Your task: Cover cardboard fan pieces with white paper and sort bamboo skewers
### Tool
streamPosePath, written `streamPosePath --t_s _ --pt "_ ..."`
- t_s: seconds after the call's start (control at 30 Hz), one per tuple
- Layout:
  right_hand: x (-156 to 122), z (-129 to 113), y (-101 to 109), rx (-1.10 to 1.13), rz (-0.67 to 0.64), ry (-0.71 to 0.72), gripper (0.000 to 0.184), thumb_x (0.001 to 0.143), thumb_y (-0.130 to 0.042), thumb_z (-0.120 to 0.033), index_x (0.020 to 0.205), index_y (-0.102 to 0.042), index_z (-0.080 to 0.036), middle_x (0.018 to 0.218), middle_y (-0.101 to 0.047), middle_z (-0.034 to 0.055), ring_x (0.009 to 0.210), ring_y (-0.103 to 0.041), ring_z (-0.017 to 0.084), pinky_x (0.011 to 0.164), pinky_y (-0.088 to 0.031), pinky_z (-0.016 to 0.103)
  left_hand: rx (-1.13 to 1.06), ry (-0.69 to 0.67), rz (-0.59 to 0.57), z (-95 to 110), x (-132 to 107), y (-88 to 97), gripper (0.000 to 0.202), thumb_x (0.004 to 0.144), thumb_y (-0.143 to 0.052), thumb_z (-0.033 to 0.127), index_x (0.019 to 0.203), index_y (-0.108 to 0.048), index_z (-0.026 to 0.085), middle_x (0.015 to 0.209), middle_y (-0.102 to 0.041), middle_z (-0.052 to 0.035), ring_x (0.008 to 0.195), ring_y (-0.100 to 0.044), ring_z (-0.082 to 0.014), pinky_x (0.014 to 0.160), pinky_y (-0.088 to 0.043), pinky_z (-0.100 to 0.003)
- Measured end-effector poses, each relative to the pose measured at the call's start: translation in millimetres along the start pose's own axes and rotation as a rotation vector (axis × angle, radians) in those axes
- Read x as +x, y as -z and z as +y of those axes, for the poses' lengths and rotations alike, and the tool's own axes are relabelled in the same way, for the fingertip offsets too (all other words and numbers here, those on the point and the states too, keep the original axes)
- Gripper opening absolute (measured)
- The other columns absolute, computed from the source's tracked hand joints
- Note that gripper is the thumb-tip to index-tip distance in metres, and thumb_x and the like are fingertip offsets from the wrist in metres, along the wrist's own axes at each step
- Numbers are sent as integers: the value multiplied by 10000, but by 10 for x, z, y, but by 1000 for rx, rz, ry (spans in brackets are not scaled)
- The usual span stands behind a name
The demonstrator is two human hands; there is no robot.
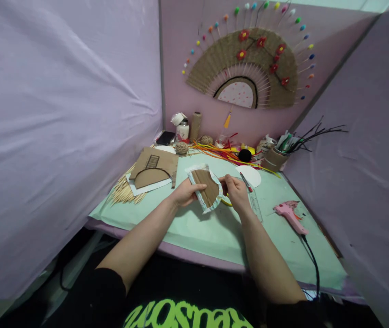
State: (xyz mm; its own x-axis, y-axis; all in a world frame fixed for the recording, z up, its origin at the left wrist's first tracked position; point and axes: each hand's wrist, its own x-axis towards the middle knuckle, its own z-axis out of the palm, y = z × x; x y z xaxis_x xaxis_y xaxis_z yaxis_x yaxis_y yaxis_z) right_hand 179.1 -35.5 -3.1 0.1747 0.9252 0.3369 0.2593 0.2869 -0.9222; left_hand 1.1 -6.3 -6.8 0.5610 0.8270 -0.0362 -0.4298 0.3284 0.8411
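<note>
Holding a curved cardboard piece [208, 189] at the centre of the frame, raised over the pale green bench [208, 234]. Gripping it by its left side with the left hand [185, 193], closed on it, pressing the thumb flat across the brown face and hiding the other fingers underneath. Bordered along its edges with a pale, crinkled, blue-tinted wrapping [216, 203]. Drawing the fingers of the right hand [236, 193] together at the right edge, leaving little gap in that grip; cannot tell whether pinching the wrapping or only touching it. Partly hidden below the right hand, on the bench: a yellow looped object [226, 202]. Laid just to the right of that hand: a red-tipped pen [246, 182], a clear ruler [256, 207] and a white paper half-disc [254, 176]. Resting farther right, well apart from both hands: a pink glue gun [292, 217]. Stacked left of centre: a cardboard half-disc [151, 178] and a cardboard sheet [167, 159], beside spread wooden sticks [122, 193]. Scattered along the back: a twine ball [181, 148], coloured pipe cleaners [211, 151], and a cardboard pot [274, 160] of dark twigs [317, 133]. Mounted at upper right, on the wall: a large flower-decorated cardboard fan [221, 52].
</note>
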Motion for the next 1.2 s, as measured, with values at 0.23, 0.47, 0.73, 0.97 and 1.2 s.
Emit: streamPosePath --t_s 0.23,0.47,0.73,0.97,1.2 --pt "-24 -3 6 -212 -13 162 305 802 -607 -455 663 -634 -185 580 -570 -4 547 -467 126 558 -374 264 4 -29 40 -35 17 23 515 567 -823 218 1043 -642 139 985 -714 -101 888 -665 -243 820 -516 -390" --pt "25 28 23 57 -50 -67 475 815 -515 -634 745 -659 -186 592 -532 -3 502 -427 112 479 -329 255 30 20 -19 -28 -6 26 529 574 -831 217 1066 -647 148 1038 -703 -110 908 -653 -230 825 -507 -381" --pt "4 64 93 313 -350 -426 434 679 -697 -592 625 -525 -196 485 -397 -63 410 -301 68 409 -222 221 159 102 -182 -104 -34 52 474 593 -831 211 1036 -677 138 1058 -700 -122 965 -649 -231 889 -477 -368" --pt "9 -13 146 135 -336 -271 364 715 -676 -528 651 -592 -180 514 -413 -55 461 -310 74 452 -241 232 196 89 -147 -79 -41 35 483 596 -812 192 1054 -664 149 1045 -696 -101 931 -649 -215 874 -474 -363" --pt "11 -53 84 -244 -214 193 292 815 -603 -455 707 -670 -192 697 -619 37 670 -532 162 647 -405 287 181 57 -48 -82 -16 11 453 567 -787 162 1000 -653 142 909 -693 -60 847 -644 -200 836 -476 -355"
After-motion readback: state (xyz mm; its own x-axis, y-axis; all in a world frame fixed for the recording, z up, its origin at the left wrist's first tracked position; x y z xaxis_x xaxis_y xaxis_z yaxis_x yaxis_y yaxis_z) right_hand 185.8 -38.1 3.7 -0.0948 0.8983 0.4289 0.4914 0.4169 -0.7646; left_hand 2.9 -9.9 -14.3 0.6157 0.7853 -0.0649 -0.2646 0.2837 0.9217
